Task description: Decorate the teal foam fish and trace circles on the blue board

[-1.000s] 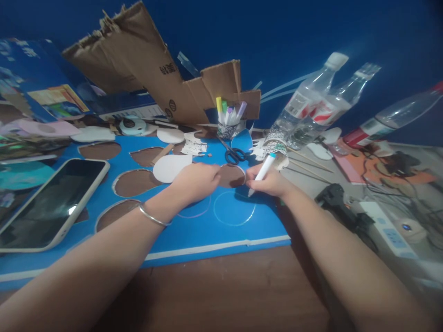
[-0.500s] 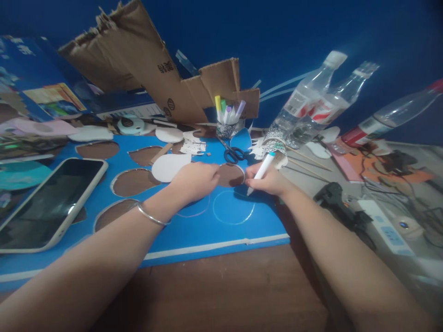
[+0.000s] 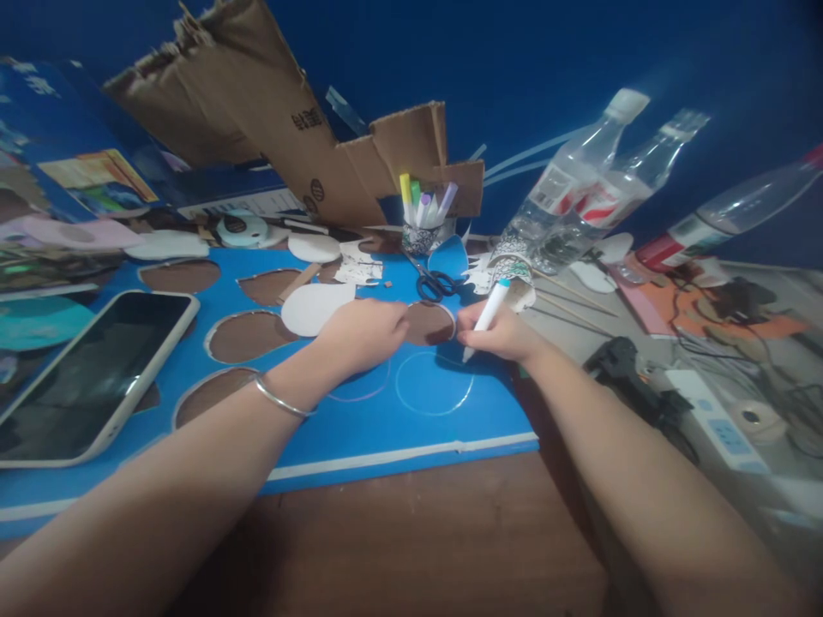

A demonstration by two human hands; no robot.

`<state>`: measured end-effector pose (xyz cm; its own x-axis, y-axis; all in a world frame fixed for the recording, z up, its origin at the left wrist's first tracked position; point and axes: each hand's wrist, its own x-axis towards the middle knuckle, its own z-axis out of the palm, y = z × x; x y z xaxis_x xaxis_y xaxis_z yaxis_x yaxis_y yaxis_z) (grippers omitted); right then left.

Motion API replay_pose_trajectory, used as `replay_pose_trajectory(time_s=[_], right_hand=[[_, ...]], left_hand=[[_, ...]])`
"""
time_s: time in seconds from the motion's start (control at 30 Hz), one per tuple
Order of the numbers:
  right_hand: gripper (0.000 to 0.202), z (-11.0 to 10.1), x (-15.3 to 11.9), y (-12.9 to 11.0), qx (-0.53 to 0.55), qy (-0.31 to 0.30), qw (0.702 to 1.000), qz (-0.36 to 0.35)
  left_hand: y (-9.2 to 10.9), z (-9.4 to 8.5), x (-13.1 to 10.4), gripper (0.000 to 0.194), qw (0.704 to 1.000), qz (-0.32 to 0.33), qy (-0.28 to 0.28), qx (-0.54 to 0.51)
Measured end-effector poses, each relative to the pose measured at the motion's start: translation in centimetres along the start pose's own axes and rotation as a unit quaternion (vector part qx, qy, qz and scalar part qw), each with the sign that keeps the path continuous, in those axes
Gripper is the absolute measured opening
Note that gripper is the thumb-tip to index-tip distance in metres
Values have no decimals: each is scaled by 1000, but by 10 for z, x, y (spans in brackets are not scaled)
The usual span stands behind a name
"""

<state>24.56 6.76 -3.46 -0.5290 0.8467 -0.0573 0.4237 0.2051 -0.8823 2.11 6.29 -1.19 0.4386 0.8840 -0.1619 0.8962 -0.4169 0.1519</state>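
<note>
My right hand (image 3: 505,332) is closed around a white marker pen (image 3: 492,307) with a light-blue end. The pen's tip points down at the upper right of a pale round outline (image 3: 435,413) on the blue board (image 3: 399,437). My left hand (image 3: 369,332), with a silver bangle at the wrist, rests on the board with its fingers curled; whatever they hold or press is hidden. Between the hands lies a round cut-out hole (image 3: 429,326) showing brown beneath. A white oval piece (image 3: 316,310) touches the left hand's far side. Under that hand runs part of a pinkish outline (image 3: 360,397).
A phone (image 3: 83,377) lies on the board's left, near several cut-out holes. Scissors (image 3: 437,284) lie beyond my hands, beside a cup (image 3: 421,238) of markers. Plastic bottles (image 3: 566,184) stand at the back right. A power strip (image 3: 717,420) and cables lie at right.
The marker's tip has shifted very slightly to the right and away along the round outline. My left hand stays in place.
</note>
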Motion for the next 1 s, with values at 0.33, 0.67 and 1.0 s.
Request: replay_pose_trajectory(time_s=[0.33,0.67,1.0], right_hand=[[31,-2,0,-1,2,-1,1000,-15],[32,-1,-2,-6,-1,-10,1000,-13],[30,0,-1,-7,40,3,999,-24]], left_hand=[[1,-2,-1,40,1000,-1,-5,-11],[1,-2,-1,40,1000,5,-6,-15],[0,-1,0,40,1000,11,-4,-17]])
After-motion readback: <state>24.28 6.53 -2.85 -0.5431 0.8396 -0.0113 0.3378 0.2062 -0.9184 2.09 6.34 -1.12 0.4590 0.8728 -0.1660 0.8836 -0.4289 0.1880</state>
